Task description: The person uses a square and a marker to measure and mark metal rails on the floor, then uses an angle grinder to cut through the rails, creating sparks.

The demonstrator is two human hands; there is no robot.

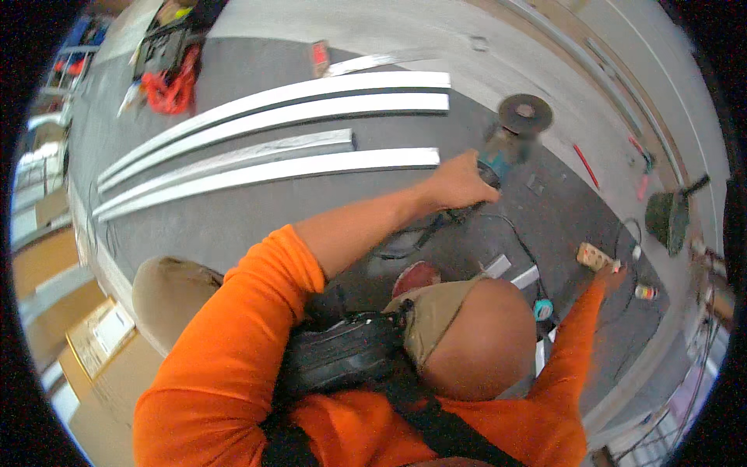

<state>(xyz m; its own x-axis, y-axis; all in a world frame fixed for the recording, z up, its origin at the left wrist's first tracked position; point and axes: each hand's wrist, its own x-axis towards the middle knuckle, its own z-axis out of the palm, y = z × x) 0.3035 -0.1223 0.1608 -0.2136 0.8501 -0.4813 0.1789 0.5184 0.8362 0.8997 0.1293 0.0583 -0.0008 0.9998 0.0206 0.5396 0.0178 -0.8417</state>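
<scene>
My left hand [459, 183] is closed round the body of a teal and black angle grinder [498, 159]. Its dark cutting disc [526, 115] points away from me, and a black cord trails from its rear end. Over on the right, my right hand [611, 276] reaches down to the near end of a tan power strip [593, 256]. Its fingers look closed on that end, though they are small and blurred. Several long silvery metal profiles [288, 167] lie side by side left of the grinder.
Short metal offcuts [524, 278] and a teal tape measure [542, 310] lie beside my knee. A red pencil [585, 166], a small can [646, 292] and a dark green container [668, 222] are at right. A red cable bundle [171, 87] sits far left, cardboard boxes [101, 335] nearer.
</scene>
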